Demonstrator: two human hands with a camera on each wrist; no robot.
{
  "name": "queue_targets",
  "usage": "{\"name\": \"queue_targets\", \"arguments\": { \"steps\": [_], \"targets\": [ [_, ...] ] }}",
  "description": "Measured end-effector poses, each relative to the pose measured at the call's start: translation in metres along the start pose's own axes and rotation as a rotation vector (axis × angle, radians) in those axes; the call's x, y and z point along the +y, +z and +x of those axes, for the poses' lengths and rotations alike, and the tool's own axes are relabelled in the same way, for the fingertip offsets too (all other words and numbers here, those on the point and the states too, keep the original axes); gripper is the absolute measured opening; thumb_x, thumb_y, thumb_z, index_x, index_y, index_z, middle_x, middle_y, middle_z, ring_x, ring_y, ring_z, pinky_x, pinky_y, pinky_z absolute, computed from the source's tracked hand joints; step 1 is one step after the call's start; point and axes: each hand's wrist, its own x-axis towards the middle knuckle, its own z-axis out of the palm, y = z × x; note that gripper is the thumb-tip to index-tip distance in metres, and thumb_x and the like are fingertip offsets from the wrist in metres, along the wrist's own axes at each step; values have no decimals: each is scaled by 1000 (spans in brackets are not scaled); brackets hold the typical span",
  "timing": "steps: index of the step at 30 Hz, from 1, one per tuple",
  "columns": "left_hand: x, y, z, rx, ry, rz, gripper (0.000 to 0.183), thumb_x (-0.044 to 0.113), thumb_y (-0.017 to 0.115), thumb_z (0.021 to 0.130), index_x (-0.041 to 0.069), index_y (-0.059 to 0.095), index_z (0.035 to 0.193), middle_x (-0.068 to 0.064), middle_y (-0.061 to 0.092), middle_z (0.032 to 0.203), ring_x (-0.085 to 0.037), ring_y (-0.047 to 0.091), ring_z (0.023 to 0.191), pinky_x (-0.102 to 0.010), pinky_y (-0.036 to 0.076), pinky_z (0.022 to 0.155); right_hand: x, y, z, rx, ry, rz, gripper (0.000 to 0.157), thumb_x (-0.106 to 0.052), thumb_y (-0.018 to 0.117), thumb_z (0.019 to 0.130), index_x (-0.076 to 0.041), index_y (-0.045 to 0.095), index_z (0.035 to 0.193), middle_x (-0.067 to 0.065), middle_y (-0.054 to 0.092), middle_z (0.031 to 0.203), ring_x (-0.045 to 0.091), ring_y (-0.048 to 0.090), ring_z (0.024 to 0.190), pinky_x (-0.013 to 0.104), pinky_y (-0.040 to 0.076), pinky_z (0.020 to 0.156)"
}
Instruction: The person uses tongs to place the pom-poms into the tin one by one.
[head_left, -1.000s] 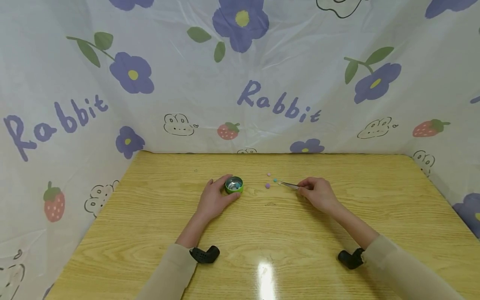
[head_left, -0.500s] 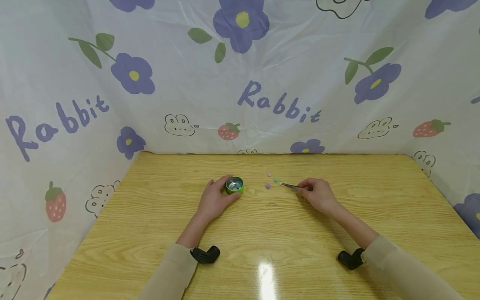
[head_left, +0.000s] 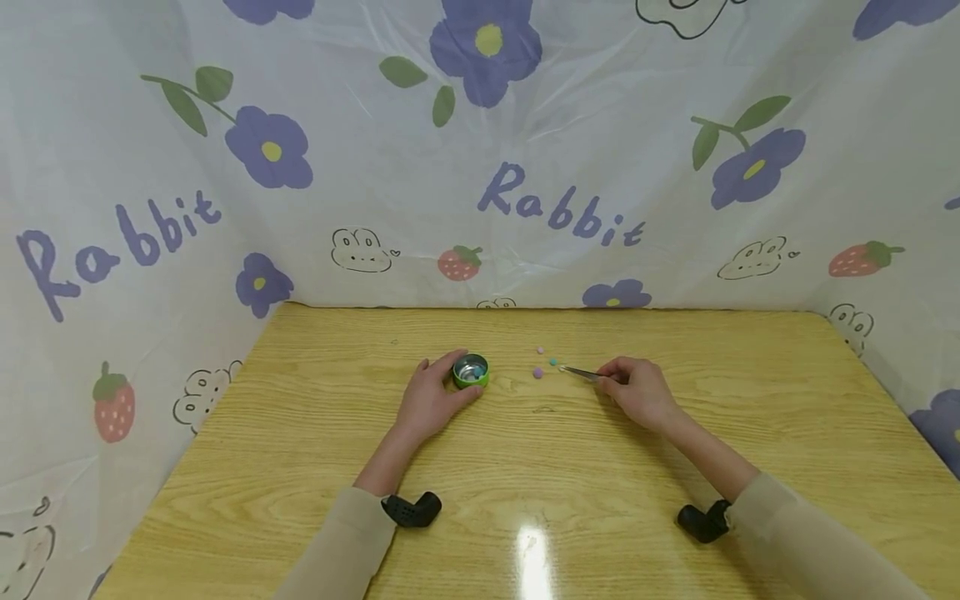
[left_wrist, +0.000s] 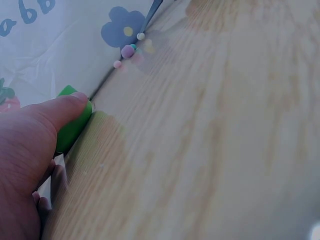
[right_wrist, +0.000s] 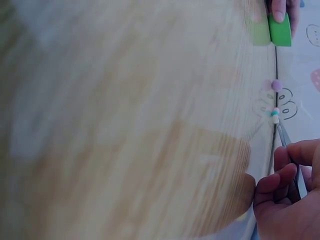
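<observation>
My left hand (head_left: 431, 398) grips a small round green tin (head_left: 481, 382) with a silvery inside, its thumb and fingers round the side. A blue ball (head_left: 477, 372) lies in the tin. My right hand (head_left: 639, 392) pinches metal tweezers (head_left: 581, 372) that point left. Right at the tweezer tips is a small whitish ball (left_wrist: 141, 36); whether the tips grip it I cannot tell. Near it on the table are a teal ball (head_left: 553, 362), a larger purple ball (head_left: 537, 373) and a pink ball (head_left: 540, 350).
The wooden table (head_left: 480, 483) ends at the back against a white curtain (head_left: 405, 183) printed with flowers, rabbits and strawberries. Black wrist devices (head_left: 412, 509) sit at both cuffs. A faint dark mark (head_left: 543, 409) shows on the wood in front of the balls.
The whole head view shifts very slightly to the right. Both hands, the tin, the tweezers and the balls otherwise keep their places.
</observation>
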Motion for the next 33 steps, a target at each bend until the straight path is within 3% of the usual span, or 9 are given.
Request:
{"name": "queue_targets", "arguments": {
  "steps": [12, 33],
  "targets": [
    [0, 0, -1, 1, -9, -14, 68, 34, 81, 90, 11, 55, 149, -15, 62, 140, -43, 47, 138, -55, 19, 124, -5, -2, 0, 14, 0, 26, 17, -3, 63, 98, 5, 72, 110, 9, 70, 86, 17, 55, 64, 28, 44, 53],
    [0, 1, -1, 4, -4, -14, 68, 34, 82, 90, 11, 56, 149, -15, 62, 140, -42, 49, 136, -56, 19, 123, -21, 1, 9, 28, -63, 66, 14, -2, 66, 98, 5, 73, 108, 8, 70, 83, 18, 61, 73, 25, 45, 57]
  ]
}}
